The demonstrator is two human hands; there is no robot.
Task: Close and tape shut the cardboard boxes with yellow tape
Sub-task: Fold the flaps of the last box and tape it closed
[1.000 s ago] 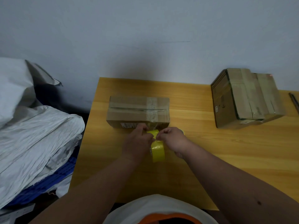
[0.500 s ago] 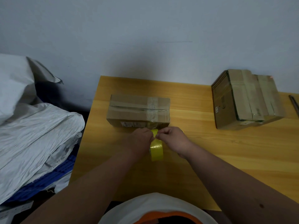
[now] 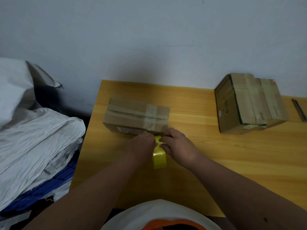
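Note:
A small cardboard box (image 3: 132, 113) lies on the wooden table (image 3: 207, 155), its flaps down, with clear tape across the top. Just in front of it stands a roll of yellow tape (image 3: 159, 159) on edge. My left hand (image 3: 141, 145) and my right hand (image 3: 177, 145) meet over the top of the roll, both pinching the yellow tape there. Whether a loose tape end is lifted I cannot tell. A second, larger cardboard box (image 3: 249, 103), wrapped in old tape, sits at the table's far right.
Grey-white crumpled sacks (image 3: 33, 130) pile up left of the table over something blue (image 3: 49, 188). A dark thin tool (image 3: 299, 109) lies at the right edge of the table. A plain wall stands behind.
Both hands have stayed at the top of the tape roll, shifting only slightly toward the small box. The boxes have not moved.

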